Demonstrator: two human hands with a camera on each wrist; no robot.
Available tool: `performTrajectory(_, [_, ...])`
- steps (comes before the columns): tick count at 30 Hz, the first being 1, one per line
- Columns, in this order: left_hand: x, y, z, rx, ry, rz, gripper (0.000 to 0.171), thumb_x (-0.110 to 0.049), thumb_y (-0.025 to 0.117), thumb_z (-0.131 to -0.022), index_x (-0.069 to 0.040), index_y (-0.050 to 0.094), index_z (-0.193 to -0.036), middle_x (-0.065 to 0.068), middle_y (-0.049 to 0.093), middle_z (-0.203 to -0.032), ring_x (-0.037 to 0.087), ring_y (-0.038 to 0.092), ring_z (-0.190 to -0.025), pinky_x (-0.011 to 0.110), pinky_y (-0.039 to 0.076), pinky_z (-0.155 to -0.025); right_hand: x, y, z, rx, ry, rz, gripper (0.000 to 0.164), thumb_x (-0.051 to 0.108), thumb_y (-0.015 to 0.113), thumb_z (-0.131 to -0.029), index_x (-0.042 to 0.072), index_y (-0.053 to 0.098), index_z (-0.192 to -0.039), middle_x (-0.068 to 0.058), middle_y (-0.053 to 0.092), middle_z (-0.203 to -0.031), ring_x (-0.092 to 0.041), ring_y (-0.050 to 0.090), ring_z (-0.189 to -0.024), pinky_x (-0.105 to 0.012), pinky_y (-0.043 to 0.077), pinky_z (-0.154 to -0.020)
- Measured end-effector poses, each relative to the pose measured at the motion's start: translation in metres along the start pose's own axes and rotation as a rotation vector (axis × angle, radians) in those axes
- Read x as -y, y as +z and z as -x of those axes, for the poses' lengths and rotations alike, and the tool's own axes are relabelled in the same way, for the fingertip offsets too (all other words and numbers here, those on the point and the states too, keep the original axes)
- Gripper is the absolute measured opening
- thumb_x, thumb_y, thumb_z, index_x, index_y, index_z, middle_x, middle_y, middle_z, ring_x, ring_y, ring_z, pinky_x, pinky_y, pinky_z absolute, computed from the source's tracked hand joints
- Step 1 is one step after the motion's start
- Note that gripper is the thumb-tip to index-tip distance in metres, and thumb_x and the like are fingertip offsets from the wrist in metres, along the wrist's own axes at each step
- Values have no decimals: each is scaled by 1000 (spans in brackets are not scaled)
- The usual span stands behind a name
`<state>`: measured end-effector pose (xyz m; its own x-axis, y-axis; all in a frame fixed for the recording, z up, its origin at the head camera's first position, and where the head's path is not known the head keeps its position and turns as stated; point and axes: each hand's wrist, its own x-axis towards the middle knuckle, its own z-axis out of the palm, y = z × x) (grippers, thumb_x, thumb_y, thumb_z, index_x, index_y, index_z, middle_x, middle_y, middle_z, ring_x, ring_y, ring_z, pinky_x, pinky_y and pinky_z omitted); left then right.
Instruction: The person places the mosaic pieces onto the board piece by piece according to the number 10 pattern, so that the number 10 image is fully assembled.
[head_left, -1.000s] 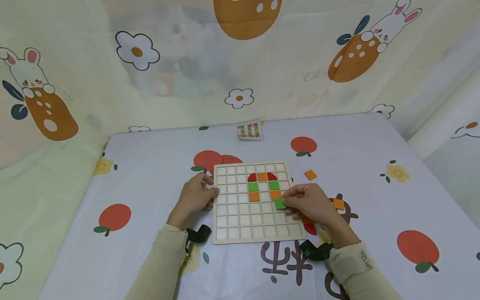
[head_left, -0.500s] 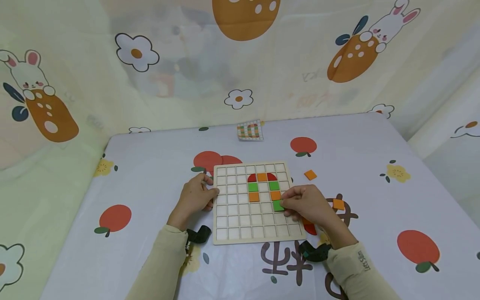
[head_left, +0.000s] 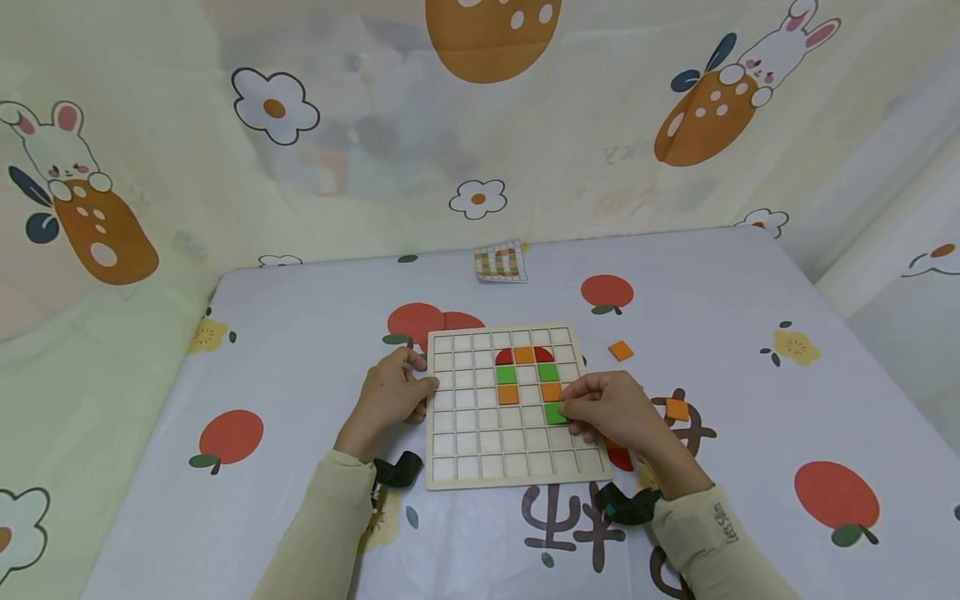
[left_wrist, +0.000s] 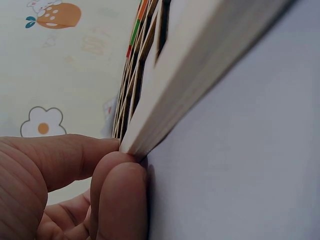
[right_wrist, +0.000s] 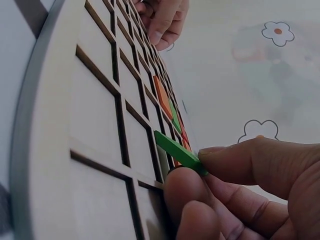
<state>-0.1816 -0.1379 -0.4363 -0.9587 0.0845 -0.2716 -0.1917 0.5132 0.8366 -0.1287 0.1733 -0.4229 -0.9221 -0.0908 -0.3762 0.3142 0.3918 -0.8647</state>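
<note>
A wooden grid board [head_left: 480, 482] lies on the table. My left hand [head_left: 386, 390] pinches its left edge between thumb and fingers, seen close up in the left wrist view. Between the thumb and fingers of my right hand [head_left: 618, 410] is a green square tile [right_wrist: 177, 151], tilted over a cell in the right wrist view. That cell lies just below an orange tile [head_left: 551, 392] in the board's right part. Red rounded pieces [head_left: 505, 357], more green tiles [head_left: 506, 375] and orange tiles [head_left: 507, 394] sit in cells above.
Loose orange tiles [head_left: 621, 349] lie to the right of the board. Red and orange pieces [head_left: 619, 457] are partly hidden under my right hand. A small patterned card [head_left: 500, 262] lies at the table's back edge, before a printed curtain [head_left: 360, 200].
My right hand has moved slightly left with the green tile, which now lies over the cell below the orange one. My left hand stays on the board's edge.
</note>
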Motion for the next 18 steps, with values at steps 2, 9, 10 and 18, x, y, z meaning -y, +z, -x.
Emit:
performTrajectory(2, [0,0,0,2,0,3,25,-12,74,-95,-4,60,-114,10,62,-70,15,62,-50,28,58,-50,0,0,0,2,-4,4,19,13,74,-96,-3,71,-106,-9,72,-77,-18,65,-63,-24,57,-56])
performTrajectory(9, [1,0,-1,3,2,4,25,-12,74,-94,-4,60,-113,10,62,-70,15,62,-49,28,58,-50,-1,1,1,6,-27,7,20,13,74,-96,-4,71,-107,-9,69,-75,-18,63,-62,-24,56,-55])
performTrajectory(10, [1,0,-1,3,2,4,25,-12,74,-94,-4,60,-113,10,62,-70,15,62,-49,28,58,-50,-1,1,1,5,-27,9,20,13,74,-96,-3,72,-107,-9,69,-74,-18,62,-62,-24,56,-55])
performTrajectory(18, [2,0,-1,-2,3,5,25,-12,74,-94,-4,60,-113,10,61,-71,16,62,-49,28,59,-50,-1,2,1,-4,-26,5,22,11,75,-95,-4,70,-111,-9,67,-74,-18,61,-61,-24,55,-54])
